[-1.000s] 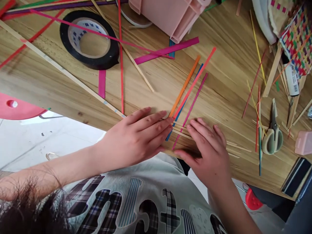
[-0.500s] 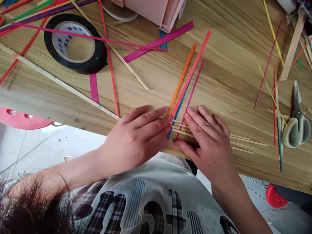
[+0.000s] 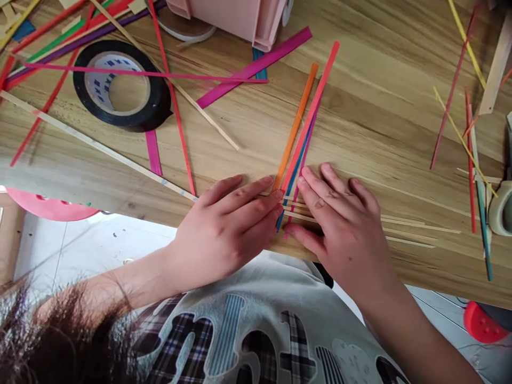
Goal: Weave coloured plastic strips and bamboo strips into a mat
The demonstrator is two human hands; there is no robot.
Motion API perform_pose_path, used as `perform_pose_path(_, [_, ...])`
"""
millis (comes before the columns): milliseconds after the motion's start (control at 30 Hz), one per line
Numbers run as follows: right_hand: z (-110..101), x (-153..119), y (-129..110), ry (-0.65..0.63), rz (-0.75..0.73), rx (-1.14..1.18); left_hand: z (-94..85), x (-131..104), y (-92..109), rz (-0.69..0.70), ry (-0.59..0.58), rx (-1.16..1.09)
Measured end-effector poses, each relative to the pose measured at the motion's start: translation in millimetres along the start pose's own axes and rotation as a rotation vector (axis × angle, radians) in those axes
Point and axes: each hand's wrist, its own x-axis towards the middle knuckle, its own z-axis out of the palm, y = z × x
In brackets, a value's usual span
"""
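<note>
Left hand [image 3: 230, 226]: laid palm down at the near edge of the wooden table [image 3: 368, 138], your fingers extended and close together, fingertips at the lower ends of the coloured strips. Thumb mostly hidden; whether you pinch anything beneath cannot be told.

Right hand [image 3: 344, 221]: palm down, fingers slightly spread, thumb well apart from them and clamped on nothing visible. Your index fingertip is beside the thin magenta strip, the thumb near its lower end.

Coloured strips, four, slanting up and away from the gap between your hands: one orange strip [image 3: 298, 122], nearest your left; one coral-red strip [image 3: 318, 101], its upper part lying across the next two; one blue strip [image 3: 296, 170]; one thin magenta strip [image 3: 305, 152], nearest your right.

Pale narrow strips [image 3: 298, 216], several: crossing the coloured ones between your hands, passing under your right hand and emerging beyond it. Over-and-under order too fine to tell.

Black tape roll [image 3: 160, 101], one: flat on the table to your left, a long pink strip [image 3: 208, 78] across its top.

Broad magenta strip [image 3: 256, 67], one: in front of the pink plastic bin [image 3: 228, 18].

Scissors handle [image 3: 496, 216], one: far right, cut off by the view's edge.
</note>
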Motion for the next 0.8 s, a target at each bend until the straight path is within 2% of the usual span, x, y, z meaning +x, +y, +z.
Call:
perform_pose_path(367, [3, 4, -8, 0.010, 0.058, 0.035, -0.7, 0, 1, -0.014, -0.014, 0.015])
perform_pose_path(700, [9, -6, -6, 0.135, 0.019, 0.140, 0.7, 3, 3, -0.079, 0.019, -0.053])
perform_pose_path(800, [10, -12, -9, 0.166, 0.050, 0.179, 0.8, 5, 4, -0.102, 0.026, -0.067])
